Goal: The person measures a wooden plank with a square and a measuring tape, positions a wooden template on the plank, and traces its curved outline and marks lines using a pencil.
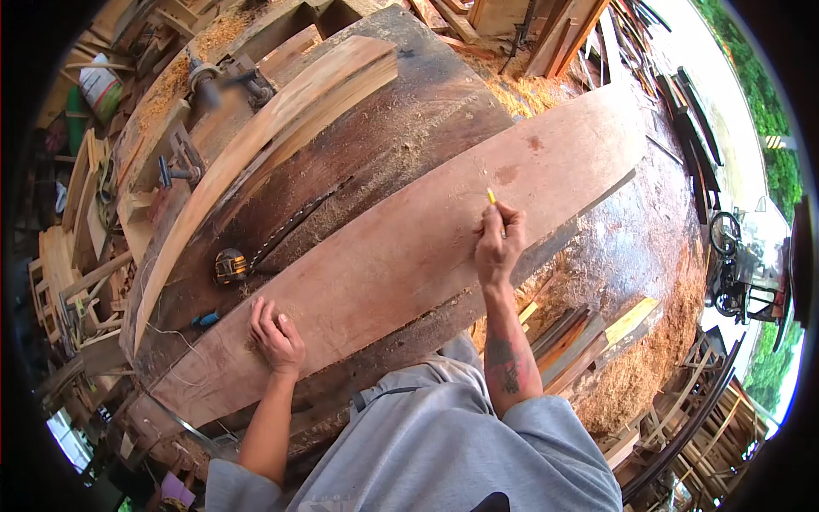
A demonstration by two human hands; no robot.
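Note:
A long reddish-brown wooden board (409, 235) with a rounded far end lies slantwise across the bench in front of me. My right hand (499, 243) is closed around a slim yellow pencil (491, 196) over the middle of the board; most of the pencil is hidden by the fingers. My left hand (277, 337) rests on the board's nearer left part, its fingers laid on the surface and slightly bent. Just beyond that hand are a yellow and black tape measure (230, 266) and a small blue object (206, 320).
A thick curved timber (256, 141) lies behind the board on the dusty workbench (444, 107). Clamps (181, 162) stand at the upper left. Sawdust (661, 363) and stacked wood strips (589, 341) are at right. A motorbike (727, 264) stands outside.

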